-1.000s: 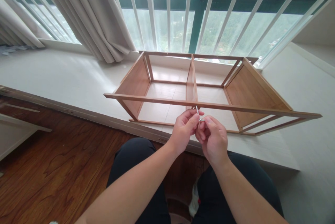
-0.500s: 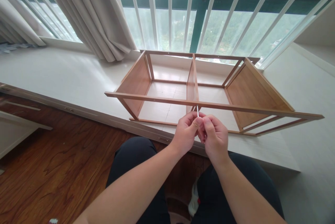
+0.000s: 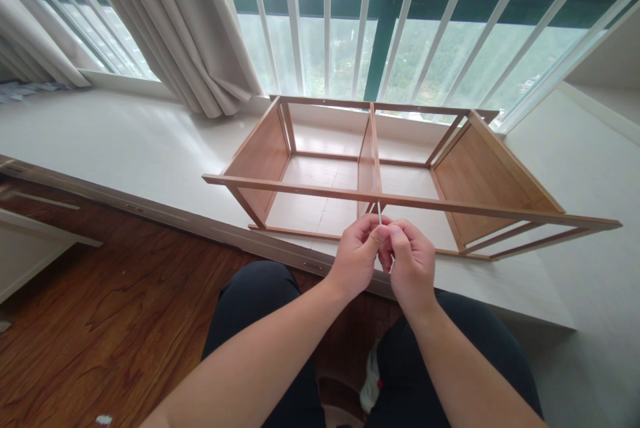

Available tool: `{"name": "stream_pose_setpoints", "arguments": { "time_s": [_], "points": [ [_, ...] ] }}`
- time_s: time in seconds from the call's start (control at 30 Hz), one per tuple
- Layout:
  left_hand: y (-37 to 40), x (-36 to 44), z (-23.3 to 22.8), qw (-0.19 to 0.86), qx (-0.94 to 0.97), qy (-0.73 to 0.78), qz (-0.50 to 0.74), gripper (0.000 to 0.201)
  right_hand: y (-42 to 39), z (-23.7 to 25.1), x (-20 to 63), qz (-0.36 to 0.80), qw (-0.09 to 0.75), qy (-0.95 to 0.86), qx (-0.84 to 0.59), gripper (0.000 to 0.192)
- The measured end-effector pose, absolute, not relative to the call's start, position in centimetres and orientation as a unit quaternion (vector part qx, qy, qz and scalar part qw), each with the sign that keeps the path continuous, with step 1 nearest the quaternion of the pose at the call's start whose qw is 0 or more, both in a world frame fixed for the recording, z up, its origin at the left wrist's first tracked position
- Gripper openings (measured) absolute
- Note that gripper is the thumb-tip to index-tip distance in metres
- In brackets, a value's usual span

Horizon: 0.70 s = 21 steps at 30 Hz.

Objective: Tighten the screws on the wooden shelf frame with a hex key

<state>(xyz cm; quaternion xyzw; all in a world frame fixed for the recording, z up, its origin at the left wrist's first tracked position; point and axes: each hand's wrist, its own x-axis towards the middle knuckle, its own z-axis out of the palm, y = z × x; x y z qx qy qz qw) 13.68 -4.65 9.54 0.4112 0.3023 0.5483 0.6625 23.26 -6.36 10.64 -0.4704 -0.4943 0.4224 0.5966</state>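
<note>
A wooden shelf frame [image 3: 300,186] lies on the pale window ledge, its long front rail running across in front of me. One thin silver metal rod [image 3: 379,213], like a hex key, reaches from my fingers to the underside of that rail, by the middle divider panel [image 3: 367,165]. My left hand [image 3: 357,251] is closed around the near end of the rod, thumb and fingers pinched. Pressed against it, my right hand [image 3: 414,260] pinches at the same end. The fingers hide the rod's lower part, and its tip at the rail is too small to make out.
Behind the frame stand white window bars [image 3: 327,28], with a beige curtain [image 3: 170,28] at left. The ledge [image 3: 125,141] drops to a wooden floor [image 3: 125,321]. A pale wall [image 3: 590,195] bounds the right side, and a white furniture piece [image 3: 40,248] stands lower left.
The whole view has shifted very slightly. Both hands keep their pinch on the rod at the rail, and the shelf frame stays in place.
</note>
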Motion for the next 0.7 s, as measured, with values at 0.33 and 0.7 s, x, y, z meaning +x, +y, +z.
{"name": "stream_pose_setpoints", "arguments": {
  "time_s": [0.33,0.7],
  "points": [
    [-5.1,13.3,10.1,0.629,0.436,0.34,0.547,0.041,-6.1,9.6,22.9,0.512,0.629,-0.413,-0.414,0.041],
    [-4.8,12.8,10.3,0.617,0.446,0.371,0.532,0.046,-6.0,10.0,22.3,0.61,0.613,-0.33,-0.379,0.035]
  ]
}}
